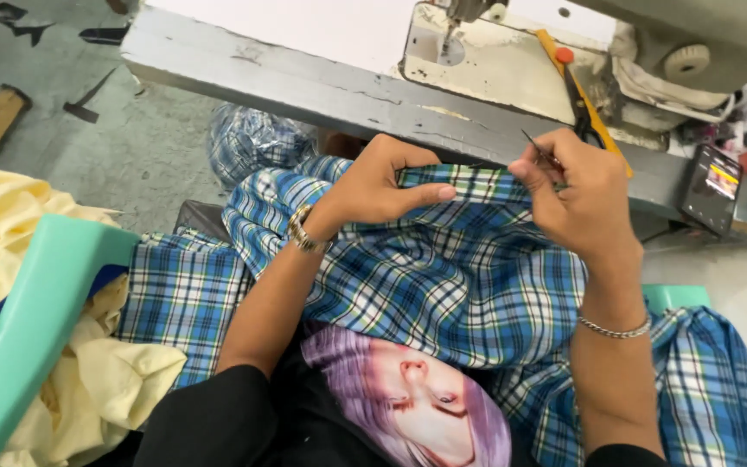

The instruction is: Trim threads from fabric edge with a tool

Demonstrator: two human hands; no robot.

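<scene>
A blue, white and green plaid garment (443, 277) lies across my lap and spills to both sides. My left hand (382, 182) grips its folded upper edge, thumb stretched along the fold. My right hand (577, 195) pinches a small thin metal tool (539, 152) at that same edge, close to the front rim of the grey sewing table (304, 86). The sewing machine (512, 52) sits on the table just beyond my hands, its needle area above and between them.
Pale yellow fabric (10, 251) is heaped on a mint-green plastic chair (36, 320) at my left. A bagged plaid bundle (252, 143) rests on the floor under the table. Scissors with orange handles (581, 95) and a phone (711, 186) lie on the table to the right.
</scene>
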